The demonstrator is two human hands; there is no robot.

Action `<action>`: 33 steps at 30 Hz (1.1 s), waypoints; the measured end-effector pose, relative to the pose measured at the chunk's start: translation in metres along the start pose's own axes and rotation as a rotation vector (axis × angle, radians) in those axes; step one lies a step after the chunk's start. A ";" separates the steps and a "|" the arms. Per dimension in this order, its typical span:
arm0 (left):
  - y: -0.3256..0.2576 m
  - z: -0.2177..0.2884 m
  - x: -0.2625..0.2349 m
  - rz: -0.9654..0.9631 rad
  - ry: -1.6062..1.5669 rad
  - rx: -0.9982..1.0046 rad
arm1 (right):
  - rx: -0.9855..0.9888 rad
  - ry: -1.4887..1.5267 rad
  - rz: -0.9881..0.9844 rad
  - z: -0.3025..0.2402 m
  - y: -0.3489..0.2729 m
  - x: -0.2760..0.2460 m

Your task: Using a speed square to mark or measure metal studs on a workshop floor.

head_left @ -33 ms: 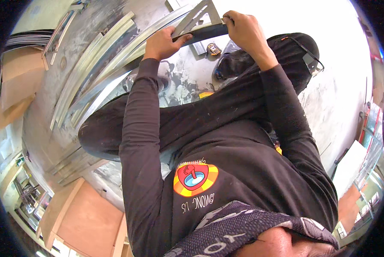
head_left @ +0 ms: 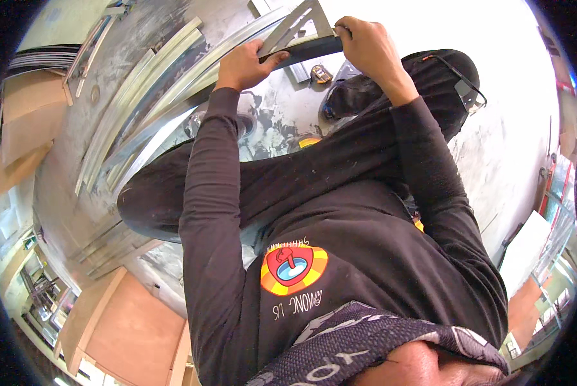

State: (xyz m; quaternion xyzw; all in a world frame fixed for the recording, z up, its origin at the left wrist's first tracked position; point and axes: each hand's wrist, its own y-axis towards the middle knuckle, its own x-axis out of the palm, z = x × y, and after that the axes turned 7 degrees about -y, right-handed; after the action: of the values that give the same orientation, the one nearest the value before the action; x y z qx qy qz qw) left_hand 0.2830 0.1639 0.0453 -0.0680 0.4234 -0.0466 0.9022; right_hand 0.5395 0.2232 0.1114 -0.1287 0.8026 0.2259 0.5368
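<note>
Both my arms in black sleeves reach forward over my bent knees. My left hand (head_left: 246, 64) grips the near end of a dark bar (head_left: 307, 48) that forms the base of a silver triangular metal square (head_left: 298, 26). My right hand (head_left: 369, 45) closes over the bar's other end, by the square's corner. The square lies across long silvery metal profiles (head_left: 140, 109) spread on the stained grey floor. A small yellow and black tape measure (head_left: 320, 75) sits on the floor just below the bar, between my hands.
More metal profiles lie in a bundle to the left. Brown boards (head_left: 24, 122) are stacked at the far left, and wooden panels (head_left: 127, 328) stand at the lower left. My dark shoe (head_left: 353, 96) rests beside the tape measure. White boards lean at the right edge.
</note>
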 end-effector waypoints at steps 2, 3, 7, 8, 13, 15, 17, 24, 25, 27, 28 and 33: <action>-0.002 -0.003 0.003 0.018 -0.024 0.028 | -0.003 -0.034 -0.033 -0.003 0.002 -0.005; -0.003 -0.005 0.005 0.020 -0.025 0.027 | -0.011 -0.057 -0.070 -0.004 0.003 -0.009; 0.000 -0.003 0.007 -0.009 0.001 0.004 | -0.011 -0.079 -0.097 -0.003 0.004 -0.006; -0.001 -0.005 0.007 -0.032 0.004 -0.016 | -0.013 -0.077 -0.097 -0.004 0.004 -0.007; 0.005 0.001 0.008 -0.047 0.002 -0.008 | 0.009 -0.054 -0.091 0.003 0.003 -0.003; -0.002 -0.004 0.004 -0.066 -0.002 -0.053 | -0.029 -0.064 -0.235 -0.005 0.002 -0.020; -0.005 -0.004 0.006 0.019 0.013 -0.020 | -0.060 -0.082 -0.375 -0.001 0.000 -0.026; -0.007 0.002 0.005 0.192 0.142 0.077 | 0.603 0.480 -0.495 0.033 0.007 0.009; -0.009 0.000 0.006 0.226 0.150 0.094 | 0.628 0.667 -0.538 0.037 0.005 0.026; -0.010 0.001 0.007 0.267 0.159 0.109 | 0.636 0.872 -0.526 0.031 0.003 0.037; -0.009 0.001 0.007 0.284 0.143 0.133 | 0.620 0.953 -0.506 0.035 0.003 0.042; -0.008 -0.007 -0.009 0.182 0.097 0.117 | 0.500 1.007 -0.461 0.033 0.008 0.044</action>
State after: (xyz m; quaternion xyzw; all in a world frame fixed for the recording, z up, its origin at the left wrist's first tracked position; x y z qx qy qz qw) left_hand 0.2714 0.1563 0.0491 0.0257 0.4677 0.0078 0.8835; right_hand 0.5446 0.2482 0.0619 -0.2602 0.9382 -0.1801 0.1403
